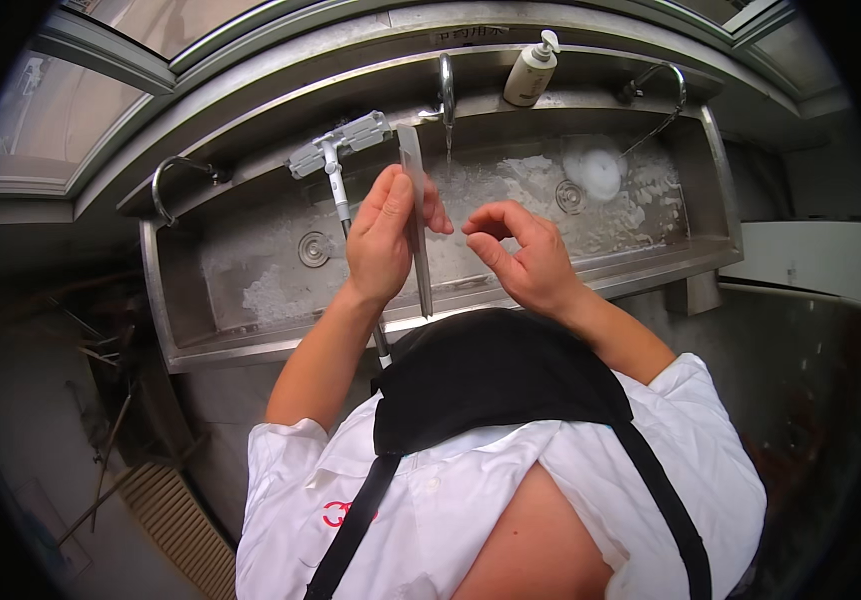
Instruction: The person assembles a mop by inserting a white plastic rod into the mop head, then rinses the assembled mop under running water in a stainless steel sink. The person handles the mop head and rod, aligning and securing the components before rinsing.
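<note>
My left hand (381, 235) is closed around a thin grey panel (414, 200), seen almost edge-on and held upright over the front of the sink. My thumb lies along its left side, and the fingertips show past its right side. The panel's exact kind cannot be made out. To the right, apart from the panel, my right hand (531, 255) hovers over the sink. Its fingers are loosely curled, with a gap between forefinger and thumb, and nothing shows in it. Behind both hands, water runs from the middle tap (447, 90).
The long steel sink (719, 180) has white suds and two round drains. A grey mop head (341, 142) on a pole leans inside it, left of the panel. A white pump bottle (532, 72) stands on the back ledge. Other taps are at left (159, 190) and right (683, 85).
</note>
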Motion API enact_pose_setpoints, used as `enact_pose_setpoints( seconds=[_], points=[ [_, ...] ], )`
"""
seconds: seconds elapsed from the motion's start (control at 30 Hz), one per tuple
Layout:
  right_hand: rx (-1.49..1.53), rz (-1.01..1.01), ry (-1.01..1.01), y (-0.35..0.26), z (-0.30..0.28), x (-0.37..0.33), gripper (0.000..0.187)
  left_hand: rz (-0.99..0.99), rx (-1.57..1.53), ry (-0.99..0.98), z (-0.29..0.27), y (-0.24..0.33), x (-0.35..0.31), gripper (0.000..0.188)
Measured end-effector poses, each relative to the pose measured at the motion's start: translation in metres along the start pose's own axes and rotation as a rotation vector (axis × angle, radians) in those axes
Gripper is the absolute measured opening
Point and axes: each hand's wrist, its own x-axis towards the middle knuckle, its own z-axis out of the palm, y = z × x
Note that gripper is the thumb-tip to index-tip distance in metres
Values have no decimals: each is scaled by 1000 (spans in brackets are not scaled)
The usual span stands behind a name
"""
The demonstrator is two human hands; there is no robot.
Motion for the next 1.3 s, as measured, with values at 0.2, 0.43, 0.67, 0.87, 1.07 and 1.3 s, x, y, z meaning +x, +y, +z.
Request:
enact_pose_setpoints(
  seconds=[0.2,0.43,0.67,0.87,1.07,1.3],
  points=[
    [236,288,-329,3,37,-10,25,124,-593,-92,-8,16,41,52],
    [195,241,-154,-6,39,-17,24,160,-547,-77,-7,15,38,60],
    [277,245,-182,-6,30,-9,27,135,-506,20,7,14,29,49],
    [-215,-184,132,-45,-11,47,25,41,-5,144,15,12,24,42],
    [141,-12,-47,-54,-17,66,16,-68,184,139,30,19,12,41],
    [172,200,-220,-49,-17,51,21,-203,319,45,13,18,-10,43]
  ],
)
